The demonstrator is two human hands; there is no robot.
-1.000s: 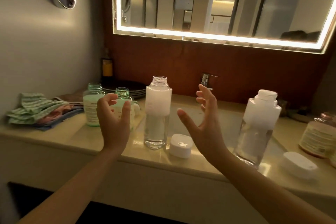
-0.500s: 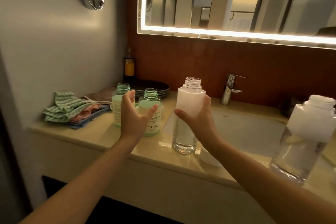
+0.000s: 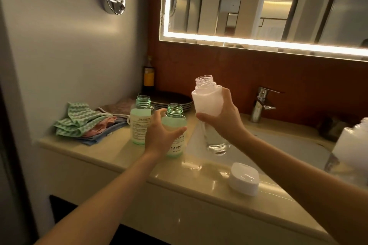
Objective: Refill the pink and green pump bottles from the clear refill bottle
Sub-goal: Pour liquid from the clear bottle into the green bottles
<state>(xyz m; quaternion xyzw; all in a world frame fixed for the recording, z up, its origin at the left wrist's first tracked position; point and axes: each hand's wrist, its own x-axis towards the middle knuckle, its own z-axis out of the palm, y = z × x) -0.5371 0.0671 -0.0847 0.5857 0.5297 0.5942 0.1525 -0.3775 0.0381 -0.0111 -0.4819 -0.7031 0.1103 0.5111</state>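
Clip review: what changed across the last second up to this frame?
The right hand closed on the clear refill bottle and lifted it off the counter, tilting its open neck to the left. The left hand moved in and now grips the nearer green bottle. The farther green bottle, the white cap and the folded cloths stayed put.

The clear refill bottle (image 3: pixel 208 103) (uncapped, white-labelled) hangs mid-frame, its neck tilted slightly left. Left of it, upright and uncapped, stand the near green bottle (image 3: pixel 178 146) and the far green bottle (image 3: pixel 139 123).
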